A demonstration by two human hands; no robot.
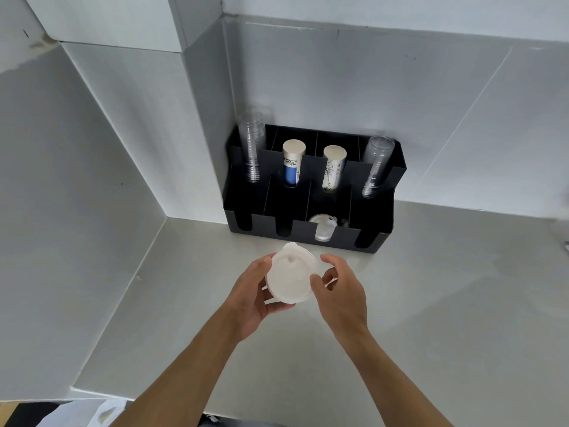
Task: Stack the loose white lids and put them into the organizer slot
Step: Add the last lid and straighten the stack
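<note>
A stack of white lids (289, 277) is held above the counter, just in front of the black organizer (311, 232). My left hand (252, 294) cups the stack from the left and underneath. My right hand (338, 288) touches the stack's right edge with thumb and fingertips. The organizer stands against the back wall. One of its front slots holds clear lids (322, 227); the other front slots look dark and their contents are hidden.
The organizer's back slots hold two stacks of clear cups (253, 146) (377, 164) and two stacks of paper cups (293, 161) (333, 167). White walls close in the left and back of the grey counter (431, 303). The counter's front edge runs below my forearms.
</note>
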